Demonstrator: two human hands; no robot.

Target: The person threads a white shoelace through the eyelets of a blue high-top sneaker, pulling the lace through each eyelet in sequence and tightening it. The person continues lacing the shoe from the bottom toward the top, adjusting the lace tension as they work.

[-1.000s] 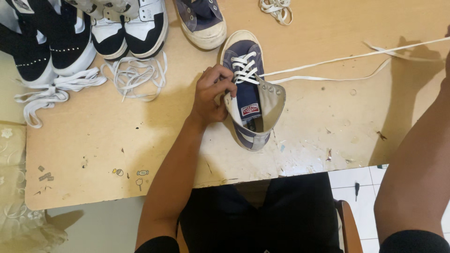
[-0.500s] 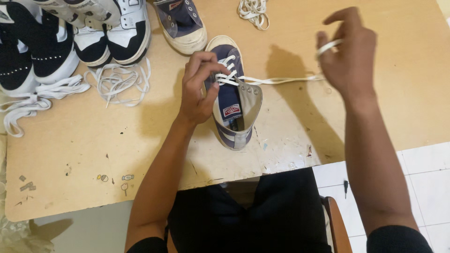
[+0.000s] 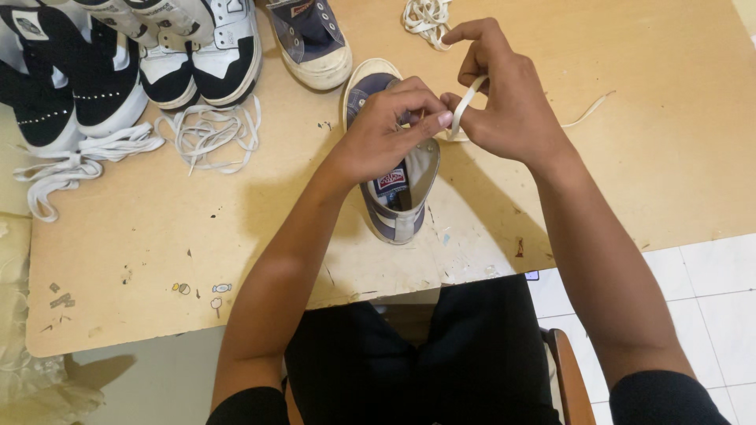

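Observation:
A blue canvas sneaker with a white toe cap lies on the wooden table, heel toward me. My left hand rests over its eyelets, fingers pinched on the lacing. My right hand sits just to the right of the sneaker and grips a white shoelace between thumb and fingers. The lace's free end trails away on the table to the right. The sneaker's laced front is hidden under my hands.
Black-and-white sneakers and a second blue sneaker stand at the table's far edge. Loose white laces lie left of my hands, another bundle at the top. A wooden chair and tiled floor are below.
My right hand has come in from far right to right beside the sneaker, drawing the lace in with it. The left hand has stayed on the eyelets.

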